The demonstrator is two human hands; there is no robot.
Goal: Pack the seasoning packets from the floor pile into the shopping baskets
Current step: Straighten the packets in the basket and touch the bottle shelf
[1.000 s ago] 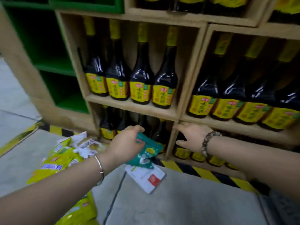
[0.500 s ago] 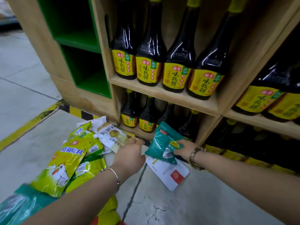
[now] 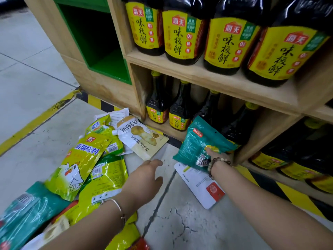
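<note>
The right hand [image 3: 220, 156] now pinches the teal packet [image 3: 195, 145], passed over from the left hand [image 3: 144, 179] within the last second, and holds it just above a white packet [image 3: 198, 184] on the floor [image 3: 180, 230]. The freed left hand, fingers loosely spread, hovers just short of the cream pouch [image 3: 142, 139] at the edge of the pile [image 3: 77, 166]. No basket shows, so packing probably waits on gathering more.

Teal plastic seasoning packet [image 3: 196, 147] passed from my left hand [image 3: 144, 177] to my right hand [image 3: 219, 156], which came off the wooden shelf edge and now grips it low over the flat white packet with a red square [image 3: 198, 184]. Left hand uncurled, fingertips just beside the cream spouted pouch [image 3: 142, 138]. View dropped closer.
</note>
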